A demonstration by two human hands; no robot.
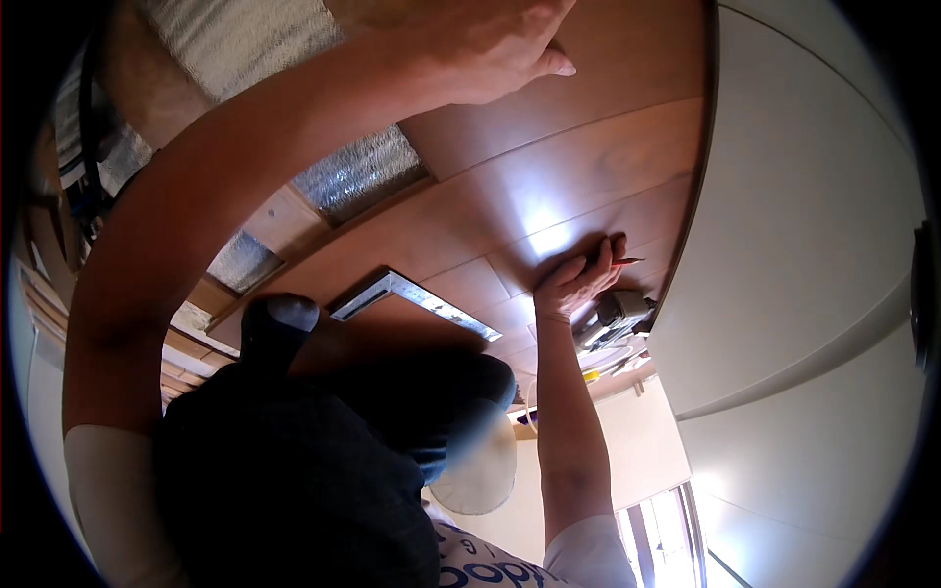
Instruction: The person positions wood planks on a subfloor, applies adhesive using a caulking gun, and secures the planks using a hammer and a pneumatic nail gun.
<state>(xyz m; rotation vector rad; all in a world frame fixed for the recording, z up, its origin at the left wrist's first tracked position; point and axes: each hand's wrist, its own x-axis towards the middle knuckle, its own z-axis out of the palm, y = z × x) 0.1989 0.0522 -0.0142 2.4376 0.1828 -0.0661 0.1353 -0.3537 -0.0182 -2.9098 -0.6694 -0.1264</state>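
Note:
My left arm reaches across the upper left, and my left hand lies at the top edge of the view on a reddish-brown floor plank. Its thumb is stretched out; the other fingers are largely cut off by the edge of the picture. In my right hand a red pencil is gripped, its tip pointing right toward the wall. That hand rests low on the planks, beside a bright patch of light. A metal carpenter's square lies flat on the floorboards, between my bent leg and the right hand.
A pale wall bounds the planks on the right. Left of the planks, silvery foil insulation shows between wooden battens. A greyish boxy device with cables sits behind my right hand. My dark-socked foot is by the plank edge.

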